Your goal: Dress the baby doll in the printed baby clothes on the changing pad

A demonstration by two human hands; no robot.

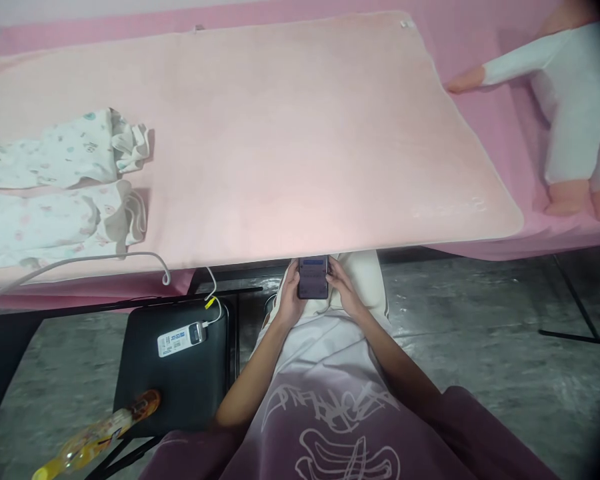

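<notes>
Low in my lap, just under the near edge of the pink-covered table, I hold a dark smartphone upright with its screen toward me. My left hand grips its left side, and my right hand grips the right side. Both thumbs lie along the phone's edges; the other fingers are mostly hidden behind it. Text shows on the dim screen, too small to read.
A pale pink mat covers the table, with folded patterned baby clothes at left. A doll in white lies at right. On a black stool are a white power bank with a cable and a yellow-capped bottle.
</notes>
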